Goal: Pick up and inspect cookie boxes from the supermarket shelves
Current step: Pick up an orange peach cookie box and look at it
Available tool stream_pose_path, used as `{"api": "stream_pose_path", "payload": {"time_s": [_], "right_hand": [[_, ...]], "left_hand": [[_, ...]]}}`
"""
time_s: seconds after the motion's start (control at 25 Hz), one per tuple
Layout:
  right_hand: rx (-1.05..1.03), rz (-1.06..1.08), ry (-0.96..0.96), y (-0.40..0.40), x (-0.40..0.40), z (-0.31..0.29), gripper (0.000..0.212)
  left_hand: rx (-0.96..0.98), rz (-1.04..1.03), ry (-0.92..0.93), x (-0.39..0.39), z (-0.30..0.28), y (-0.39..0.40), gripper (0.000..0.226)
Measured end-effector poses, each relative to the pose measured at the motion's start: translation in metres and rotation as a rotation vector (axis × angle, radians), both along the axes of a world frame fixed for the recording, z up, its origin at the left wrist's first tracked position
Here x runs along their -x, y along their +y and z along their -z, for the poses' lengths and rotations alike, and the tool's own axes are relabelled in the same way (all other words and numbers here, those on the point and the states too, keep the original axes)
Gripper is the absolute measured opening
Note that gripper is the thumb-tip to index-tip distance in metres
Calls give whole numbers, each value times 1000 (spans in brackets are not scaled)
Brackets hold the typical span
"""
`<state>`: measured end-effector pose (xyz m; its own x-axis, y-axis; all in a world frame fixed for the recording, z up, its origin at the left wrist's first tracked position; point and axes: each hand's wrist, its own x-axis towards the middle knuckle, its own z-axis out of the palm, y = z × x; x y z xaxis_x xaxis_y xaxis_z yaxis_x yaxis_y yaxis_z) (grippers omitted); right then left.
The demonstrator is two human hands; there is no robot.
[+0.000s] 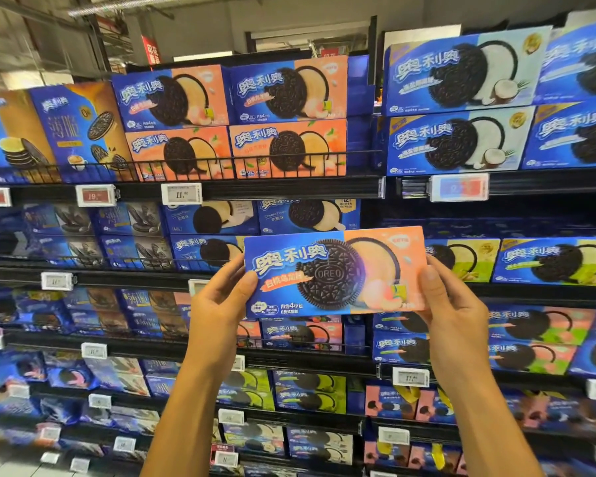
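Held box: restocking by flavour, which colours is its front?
Blue left, peach-orange right, on the held box; head view.

Black metal supermarket shelves (276, 192) are stacked with blue-and-peach cardboard cookie boxes (234, 118) behind a wire rail, blue-and-white coconut boxes (461, 108) to the right, and white price tags (181, 193) are clipped along the shelf edges.

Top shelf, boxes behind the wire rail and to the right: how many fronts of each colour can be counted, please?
Gold and blue boxes: 2
Peach and blue boxes: 4
White coconut and blue boxes: 2
Blue boxes cut by the right edge: 2
Total: 10
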<state>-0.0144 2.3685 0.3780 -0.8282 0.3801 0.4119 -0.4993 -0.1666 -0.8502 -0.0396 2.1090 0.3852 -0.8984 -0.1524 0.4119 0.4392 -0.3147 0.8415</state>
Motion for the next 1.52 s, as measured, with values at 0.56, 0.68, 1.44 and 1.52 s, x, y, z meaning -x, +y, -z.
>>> {"api": "stream_pose_path", "payload": {"time_s": [0.56, 0.68, 1.44, 1.52], "right_hand": [[68, -247, 182, -46, -12, -25, 51], [4, -245, 216, -59, -15, -29, 53], [327, -208, -88, 26, 29, 6, 27], [322, -201, -92, 28, 30, 5, 26]], "left_hand": [[-3, 172, -382, 54, 35, 26, 30], [7, 197, -383, 59, 34, 34, 30], [-133, 18, -16, 12, -9, 34, 33], [-143, 8, -22, 9, -12, 38, 36]]}}
